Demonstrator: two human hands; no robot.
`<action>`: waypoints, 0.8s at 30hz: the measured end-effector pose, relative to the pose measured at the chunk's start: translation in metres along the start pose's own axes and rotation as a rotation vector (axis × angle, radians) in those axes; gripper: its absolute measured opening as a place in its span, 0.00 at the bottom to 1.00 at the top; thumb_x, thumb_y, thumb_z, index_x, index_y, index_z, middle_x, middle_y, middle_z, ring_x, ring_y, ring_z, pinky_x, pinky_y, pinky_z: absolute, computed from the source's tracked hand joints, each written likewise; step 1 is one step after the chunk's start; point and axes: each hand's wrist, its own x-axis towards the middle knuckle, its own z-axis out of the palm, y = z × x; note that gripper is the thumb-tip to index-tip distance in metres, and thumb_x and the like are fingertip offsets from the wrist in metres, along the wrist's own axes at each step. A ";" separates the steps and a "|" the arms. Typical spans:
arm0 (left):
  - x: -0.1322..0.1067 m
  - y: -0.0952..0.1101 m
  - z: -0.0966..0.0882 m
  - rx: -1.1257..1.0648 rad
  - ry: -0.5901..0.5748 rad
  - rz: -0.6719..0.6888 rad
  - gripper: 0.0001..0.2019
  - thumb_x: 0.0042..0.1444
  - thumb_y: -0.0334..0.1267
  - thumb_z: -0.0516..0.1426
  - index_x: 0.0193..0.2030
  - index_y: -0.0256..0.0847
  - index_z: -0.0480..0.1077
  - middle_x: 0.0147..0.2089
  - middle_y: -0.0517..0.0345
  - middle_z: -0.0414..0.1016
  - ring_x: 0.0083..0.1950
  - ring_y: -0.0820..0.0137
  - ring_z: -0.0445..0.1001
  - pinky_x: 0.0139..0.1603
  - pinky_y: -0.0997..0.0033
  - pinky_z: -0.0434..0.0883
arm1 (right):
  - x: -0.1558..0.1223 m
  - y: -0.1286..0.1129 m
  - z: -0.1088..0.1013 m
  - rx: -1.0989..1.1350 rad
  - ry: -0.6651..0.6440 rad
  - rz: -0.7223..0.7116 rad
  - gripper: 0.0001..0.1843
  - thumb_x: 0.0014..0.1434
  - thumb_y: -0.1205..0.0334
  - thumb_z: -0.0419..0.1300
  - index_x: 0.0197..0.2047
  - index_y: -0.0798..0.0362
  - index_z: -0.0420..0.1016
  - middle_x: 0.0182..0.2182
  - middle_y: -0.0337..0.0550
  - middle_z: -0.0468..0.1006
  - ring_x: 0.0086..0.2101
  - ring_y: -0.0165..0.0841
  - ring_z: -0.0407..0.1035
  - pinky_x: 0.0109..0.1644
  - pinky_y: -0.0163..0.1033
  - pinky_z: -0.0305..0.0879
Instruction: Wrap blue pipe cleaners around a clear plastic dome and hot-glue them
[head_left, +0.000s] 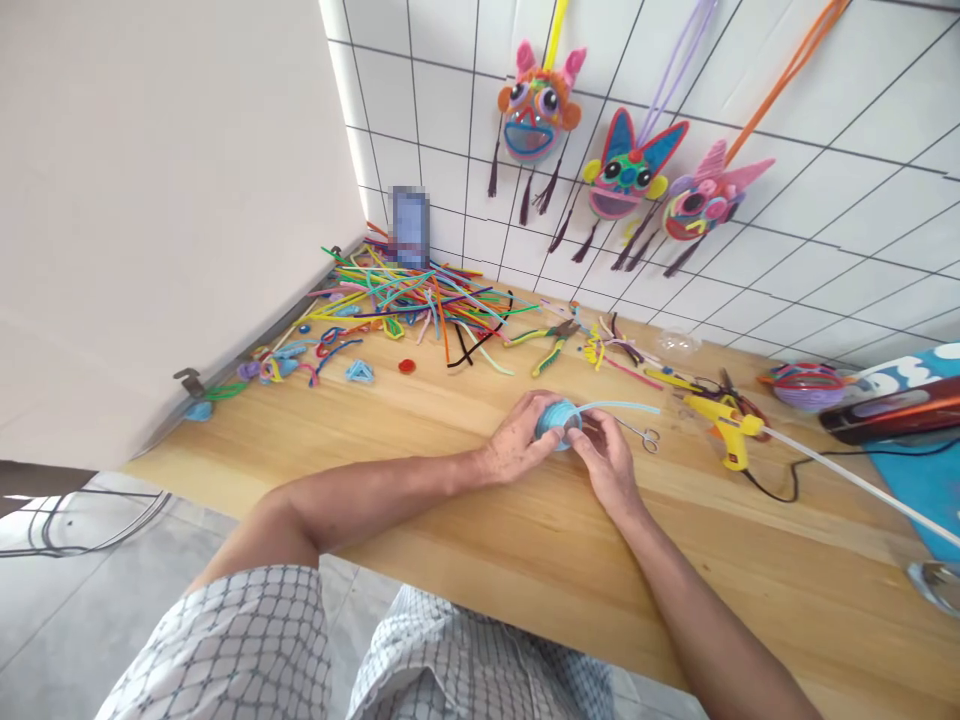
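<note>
Between my two hands, over the wooden table (420,440), is a small round ball wrapped with light-blue pipe cleaner (556,416). My left hand (520,438) curls round its left side, thumb along the near side. My right hand (609,458) closes on the right side, its thumb pressing near the front of the ball. A loose light-blue pipe cleaner end (626,406) sticks out to the right above my right fingers. Just right of that hand lie small metal scissors (649,438). Part of the ball is hidden by my fingers.
A heap of coloured pipe cleaners (427,290) lies at the back left. Green-yellow pliers (551,345) lie behind my hands. A yellow glue gun (724,425) with its cord is at right. Decorated masks (540,110) hang on the white tiled wall (442,90).
</note>
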 end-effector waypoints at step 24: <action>-0.005 0.012 0.002 0.039 -0.063 -0.024 0.27 0.74 0.47 0.55 0.74 0.40 0.60 0.71 0.36 0.68 0.76 0.51 0.67 0.76 0.44 0.70 | 0.007 0.022 -0.020 -0.023 -0.097 -0.269 0.24 0.67 0.44 0.68 0.62 0.42 0.79 0.62 0.50 0.80 0.59 0.47 0.76 0.62 0.52 0.76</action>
